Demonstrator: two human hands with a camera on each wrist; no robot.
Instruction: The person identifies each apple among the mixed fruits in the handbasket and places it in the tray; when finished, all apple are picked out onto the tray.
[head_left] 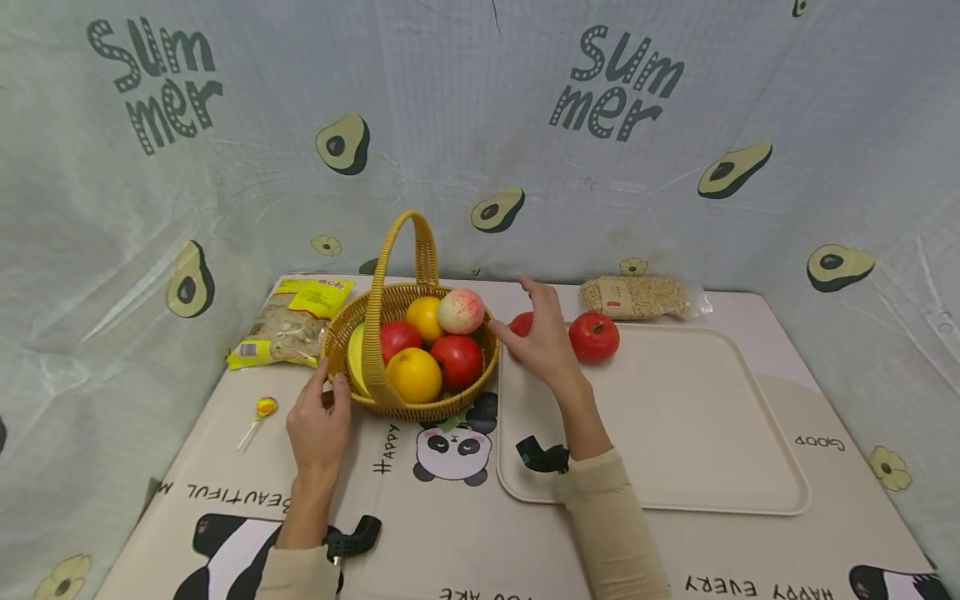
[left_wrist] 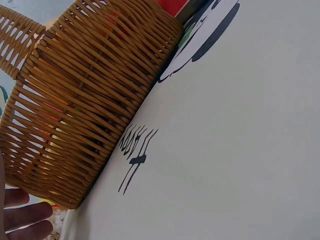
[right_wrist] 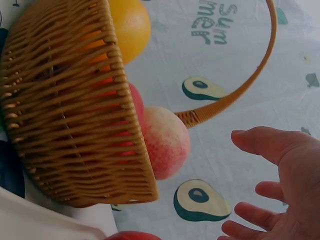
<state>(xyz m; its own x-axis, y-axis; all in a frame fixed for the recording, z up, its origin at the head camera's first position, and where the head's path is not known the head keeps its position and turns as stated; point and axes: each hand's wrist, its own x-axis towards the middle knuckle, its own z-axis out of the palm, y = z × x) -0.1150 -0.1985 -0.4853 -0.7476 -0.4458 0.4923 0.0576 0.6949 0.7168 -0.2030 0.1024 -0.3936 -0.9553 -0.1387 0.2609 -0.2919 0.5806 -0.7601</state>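
A wicker basket [head_left: 442,410] with a tall arched handle holds several fruits. Among them are a pinkish-white peach [head_left: 461,311], red apples [head_left: 457,362], an orange [head_left: 425,320], a yellow fruit [head_left: 414,376] and a yellow-green fruit [head_left: 357,358] partly behind the handle. At the basket's left side is my left hand [head_left: 318,425], thumb and fingers apart; whether it touches the wicker I cannot tell. My right hand [head_left: 546,342] is spread beside the right rim, near the peach, holding nothing. In the right wrist view, a gap separates its fingers from the peach [right_wrist: 167,142].
A beige tray [head_left: 675,417] lies on the right. A red apple [head_left: 594,337] is at its back left corner, with another red fruit [head_left: 522,323] partly behind my right hand. Yellow food bag [head_left: 292,325], lollipop [head_left: 265,407] at left; clear grain bag [head_left: 637,298] at back.
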